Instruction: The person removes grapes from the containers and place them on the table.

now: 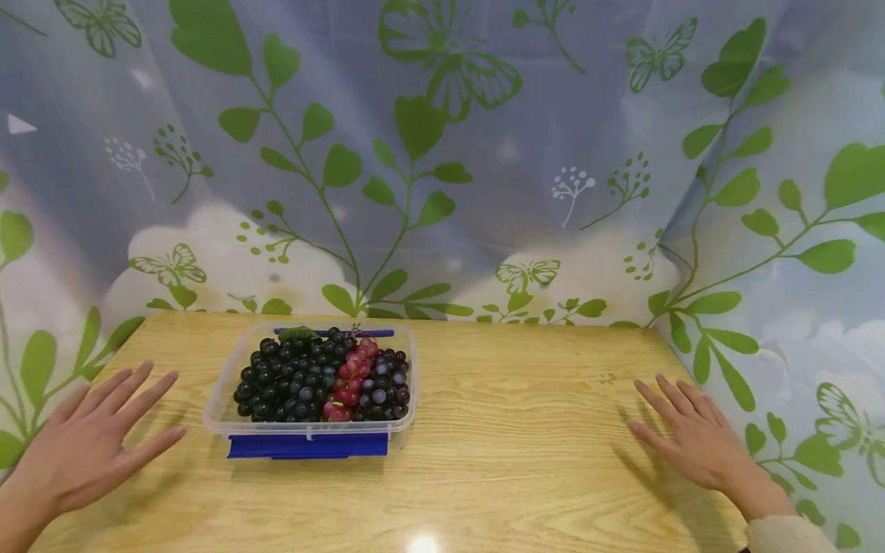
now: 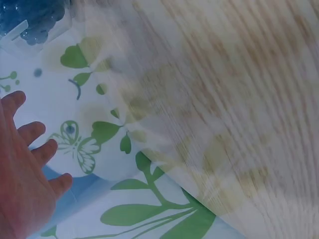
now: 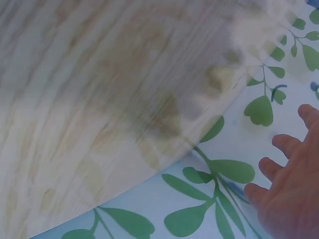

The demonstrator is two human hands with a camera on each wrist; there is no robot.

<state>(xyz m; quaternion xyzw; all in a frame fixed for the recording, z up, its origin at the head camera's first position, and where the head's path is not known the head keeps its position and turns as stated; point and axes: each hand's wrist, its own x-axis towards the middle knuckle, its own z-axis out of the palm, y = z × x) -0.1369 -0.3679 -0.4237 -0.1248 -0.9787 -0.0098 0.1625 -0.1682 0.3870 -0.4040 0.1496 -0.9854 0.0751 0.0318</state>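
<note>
Left hand (image 1: 97,442) is palm-down with fingers fanned out and thumb apart, pointing up toward the clear plastic container (image 1: 223,411) just to its right. That box has black grapes (image 1: 286,380), a strip of red grapes (image 1: 353,376) and more dark ones. Right hand (image 1: 698,442) is well off to the box's other side, fingers spread too, angled inward, pale sleeve (image 1: 788,535) behind its wrist. Wooden table (image 1: 512,445) between them.
</note>
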